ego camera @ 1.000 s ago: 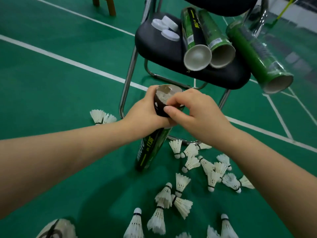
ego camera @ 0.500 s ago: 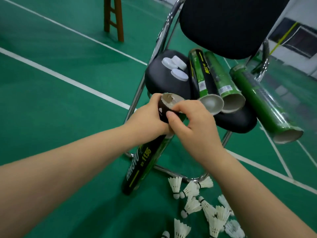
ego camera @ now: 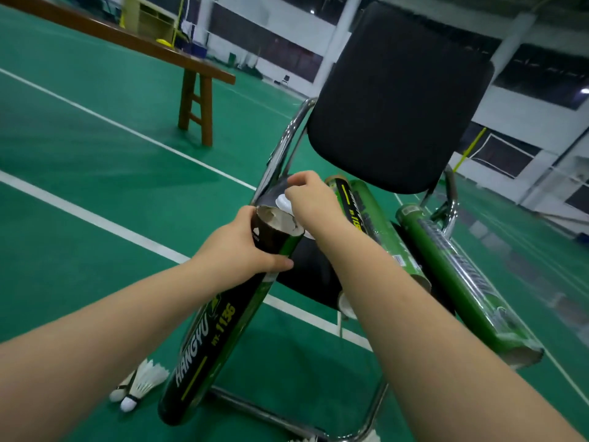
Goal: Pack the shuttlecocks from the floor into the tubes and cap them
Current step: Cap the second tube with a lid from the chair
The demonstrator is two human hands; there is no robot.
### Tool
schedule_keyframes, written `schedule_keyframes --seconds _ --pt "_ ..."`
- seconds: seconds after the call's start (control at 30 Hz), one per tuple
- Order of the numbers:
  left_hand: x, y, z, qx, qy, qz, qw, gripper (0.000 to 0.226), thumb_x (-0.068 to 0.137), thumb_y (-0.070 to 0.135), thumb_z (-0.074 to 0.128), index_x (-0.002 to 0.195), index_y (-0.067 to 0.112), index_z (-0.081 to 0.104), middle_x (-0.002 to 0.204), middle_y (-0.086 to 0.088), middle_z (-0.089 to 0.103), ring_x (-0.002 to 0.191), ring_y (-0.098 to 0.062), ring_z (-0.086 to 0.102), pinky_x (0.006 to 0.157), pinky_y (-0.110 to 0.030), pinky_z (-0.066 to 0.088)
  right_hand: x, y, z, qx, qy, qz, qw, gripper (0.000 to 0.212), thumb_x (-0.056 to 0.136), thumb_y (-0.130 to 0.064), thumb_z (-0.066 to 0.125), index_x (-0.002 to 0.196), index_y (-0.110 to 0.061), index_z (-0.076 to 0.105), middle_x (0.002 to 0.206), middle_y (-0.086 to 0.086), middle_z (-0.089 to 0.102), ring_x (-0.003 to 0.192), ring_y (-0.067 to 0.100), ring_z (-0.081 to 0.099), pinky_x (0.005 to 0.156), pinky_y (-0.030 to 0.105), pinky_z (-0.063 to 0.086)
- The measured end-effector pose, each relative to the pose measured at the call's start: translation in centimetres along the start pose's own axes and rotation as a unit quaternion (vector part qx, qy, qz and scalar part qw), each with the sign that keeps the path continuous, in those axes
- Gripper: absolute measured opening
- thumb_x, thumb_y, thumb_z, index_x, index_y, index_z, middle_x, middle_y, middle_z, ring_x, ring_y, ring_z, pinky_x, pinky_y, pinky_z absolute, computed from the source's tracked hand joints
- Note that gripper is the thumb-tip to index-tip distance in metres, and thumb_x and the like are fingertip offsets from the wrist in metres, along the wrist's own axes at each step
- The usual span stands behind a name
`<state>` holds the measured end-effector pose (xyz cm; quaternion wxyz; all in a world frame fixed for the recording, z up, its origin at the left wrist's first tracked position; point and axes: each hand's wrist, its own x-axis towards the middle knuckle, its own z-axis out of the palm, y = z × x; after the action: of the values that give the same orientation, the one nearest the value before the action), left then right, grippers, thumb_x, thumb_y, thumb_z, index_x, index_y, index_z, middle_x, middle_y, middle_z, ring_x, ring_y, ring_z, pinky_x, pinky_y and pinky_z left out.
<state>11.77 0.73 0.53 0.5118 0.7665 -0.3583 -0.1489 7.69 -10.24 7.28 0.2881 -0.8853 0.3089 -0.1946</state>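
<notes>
Grips the black-and-green tube [ego camera: 210, 339] just below its open mouth with the left hand [ego camera: 242, 247], tilted, lower end down near two shuttlecocks [ego camera: 143, 381] on the near-left floor [ego camera: 95, 138]. Reaches the right hand [ego camera: 314, 202] over the far chair seat [ego camera: 307, 271] just beyond that mouth, fingers curled on a white cap [ego camera: 283, 203], seemingly pinching it, beside other green tubes [ego camera: 455, 282] lying to the right.

Four tubes [ego camera: 220, 330] (three lying on the one chair [ego camera: 398, 100]), two whole shuttlecocks [ego camera: 143, 382] on the floor [ego camera: 95, 164], one white cap [ego camera: 284, 202] showing.
</notes>
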Motion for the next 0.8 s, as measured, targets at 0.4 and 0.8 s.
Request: schedule_keyframes --seconds 0.4,0.8 --pt "0.3 -1.8 1.6 0.015 0.023 -0.008 1.0 0.071 0.065 0.05 0.075 0.12 0.026 0.037 0.096 0.008 0.055 0.086 -0.018 0.053 0.07 -0.027 0.041 4.8 2.3 1.7 -0.397 -0.162 0.02 0.903 0.025 0.088 0.001 0.041 0.101 -0.017 0.028 0.125 0.016 0.036 0.098 0.022 0.027 0.077 0.032 0.029" --pt "-1.1 -1.9 1.8 -0.001 0.015 0.016 1.0 0.061 0.062 0.046 0.079 0.104 0.034 0.036 0.094 0.012 0.056 0.085 -0.013 0.052 0.069 -0.024 0.038 3.8 4.1 1.2 -0.394 -0.126 0.051 0.909 0.047 0.1 -0.032 0.037 0.139 -0.006 0.038 0.144 0.016 0.038 0.132 0.03 0.037 0.1 0.033 0.033"
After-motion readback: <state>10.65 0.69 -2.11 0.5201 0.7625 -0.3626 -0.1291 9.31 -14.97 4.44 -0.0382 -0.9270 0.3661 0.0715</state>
